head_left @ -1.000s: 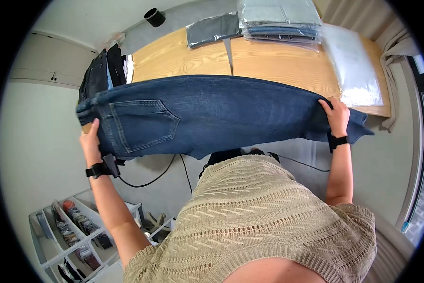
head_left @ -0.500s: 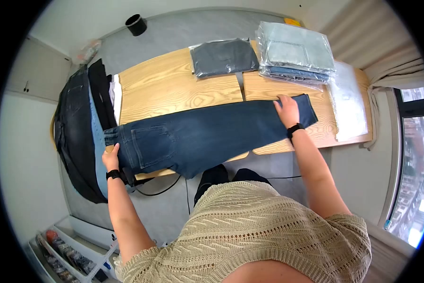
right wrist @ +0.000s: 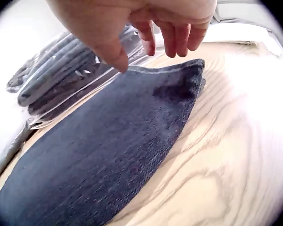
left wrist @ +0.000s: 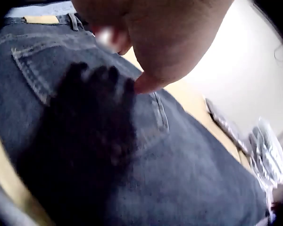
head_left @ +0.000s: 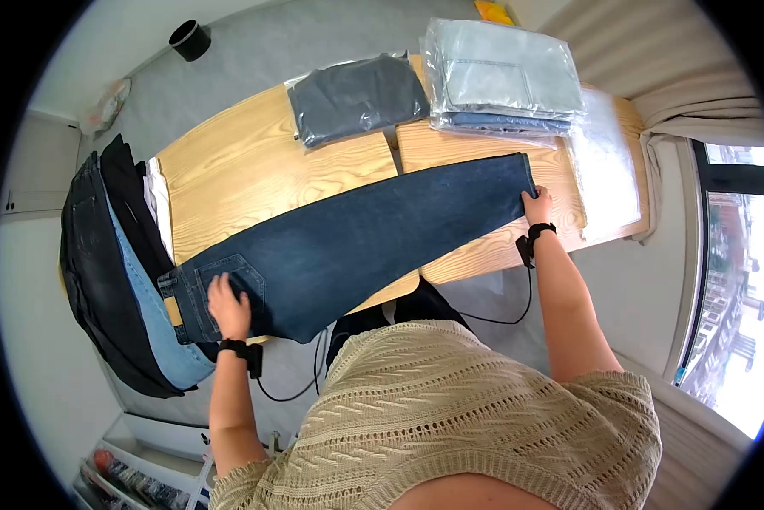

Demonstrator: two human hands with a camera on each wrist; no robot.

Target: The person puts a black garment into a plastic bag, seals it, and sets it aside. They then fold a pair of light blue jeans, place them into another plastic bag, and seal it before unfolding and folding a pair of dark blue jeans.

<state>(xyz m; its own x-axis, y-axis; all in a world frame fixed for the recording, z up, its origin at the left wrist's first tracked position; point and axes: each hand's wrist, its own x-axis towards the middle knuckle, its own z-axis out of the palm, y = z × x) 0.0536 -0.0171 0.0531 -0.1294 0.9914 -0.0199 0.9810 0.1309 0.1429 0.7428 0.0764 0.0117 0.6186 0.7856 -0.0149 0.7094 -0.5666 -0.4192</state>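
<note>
A pair of dark blue jeans [head_left: 356, 234], folded lengthwise, lies across the wooden table with its waistband at the left and leg hem at the right. Over the back pocket is my left hand [head_left: 230, 308], fingers spread; its shadow falls on the denim in the left wrist view. A tan patch [head_left: 173, 311] shows on the waistband. At the hem end my right hand [head_left: 536, 206] hovers with fingers apart from the thumb. The right wrist view shows the thumb tip close to the hem [right wrist: 165, 69] and nothing gripped between the fingers.
Several dark and light blue garments [head_left: 93, 246] hang over the table's left end. Farther back on the table [head_left: 229, 144] lie a bagged dark garment [head_left: 360, 98] and a stack of bagged jeans [head_left: 505, 72]. Clear plastic bags [head_left: 604, 170] lie at the right. A black bin [head_left: 190, 40] stands on the floor.
The jeans came down from the air onto the table and lie flat. My left hand let go of the waistband and moved onto the pocket; my right hand shifted to the hem.
</note>
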